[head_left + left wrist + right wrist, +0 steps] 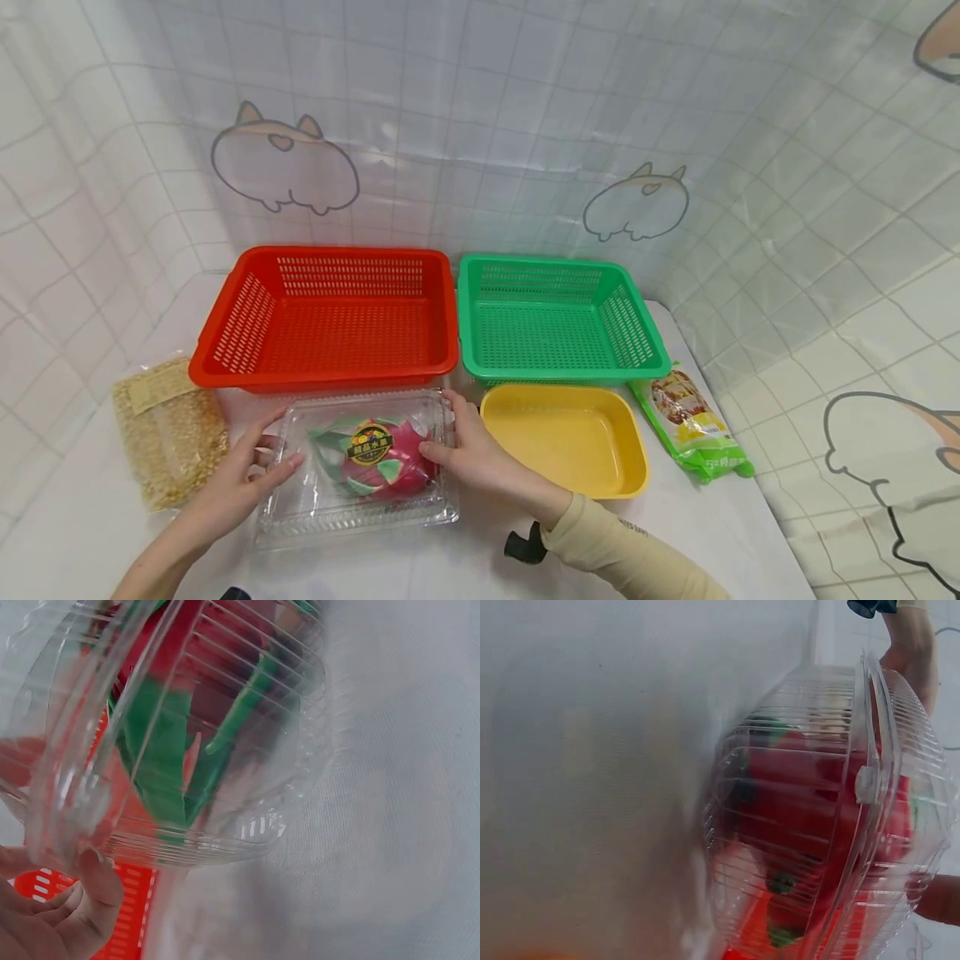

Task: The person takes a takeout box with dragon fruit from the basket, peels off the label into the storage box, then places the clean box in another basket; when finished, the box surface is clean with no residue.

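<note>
Between my hands is a clear plastic clamshell box with a black and gold label on its lid. A pink dragon fruit with green scales lies inside, showing through the ribbed walls in both wrist views. My left hand holds the box's left side, and in the left wrist view its thumb pinches the rim. On the opposite side my right hand grips the box, its thumb over the lid and its other fingers at the far right corner. The lid sits down on the base.
A red basket and a green basket stand side by side at the back. The yellow tub is right of the box. A bag of pale yellow kernels lies left, a green food packet far right.
</note>
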A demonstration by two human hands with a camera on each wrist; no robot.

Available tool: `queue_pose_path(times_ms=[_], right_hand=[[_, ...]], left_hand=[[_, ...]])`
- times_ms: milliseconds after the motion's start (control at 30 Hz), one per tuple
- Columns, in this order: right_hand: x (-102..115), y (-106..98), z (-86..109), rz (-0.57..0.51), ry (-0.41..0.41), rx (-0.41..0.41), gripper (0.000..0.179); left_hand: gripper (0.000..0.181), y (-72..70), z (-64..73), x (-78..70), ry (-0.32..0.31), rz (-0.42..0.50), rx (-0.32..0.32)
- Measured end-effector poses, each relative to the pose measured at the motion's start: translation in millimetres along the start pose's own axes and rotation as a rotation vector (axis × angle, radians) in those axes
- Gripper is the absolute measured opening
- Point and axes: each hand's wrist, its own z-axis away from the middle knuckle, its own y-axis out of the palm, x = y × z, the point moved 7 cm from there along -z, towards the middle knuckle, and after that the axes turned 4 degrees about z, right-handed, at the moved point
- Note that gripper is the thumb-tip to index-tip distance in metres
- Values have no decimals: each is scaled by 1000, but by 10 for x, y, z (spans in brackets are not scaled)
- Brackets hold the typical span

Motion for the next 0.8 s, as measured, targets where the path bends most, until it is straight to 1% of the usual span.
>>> queue_pose_path(times_ms=[67,167,267,367,467,567,700,800], right_hand=[[66,-30,14,48,-35,-38,78],[198,-61,36,113,-96,-89,69],[333,-46,25,146,-153,-94,58],[431,23,-31,153,-195,-41,49],[495,129,-103,164,-219,49,43],[552,225,-171,210,-248,129,40],[606,288,-248,283,-285,178,35],[606,302,-290,314,-287,196,31]], left_hand=[[77,0,-7,-1,-1,-5,-2],[77,1,-11,-6,1,-11,-6],[77,3,-8,-5,2,-11,-12],[78,7,-7,-1,0,-12,-15],[78,9,-11,3,-4,-13,-15],[79,9,-20,8,-10,-18,-13],[79,10,-25,16,-22,-25,-14],[80,14,-30,21,-23,-28,-18]])
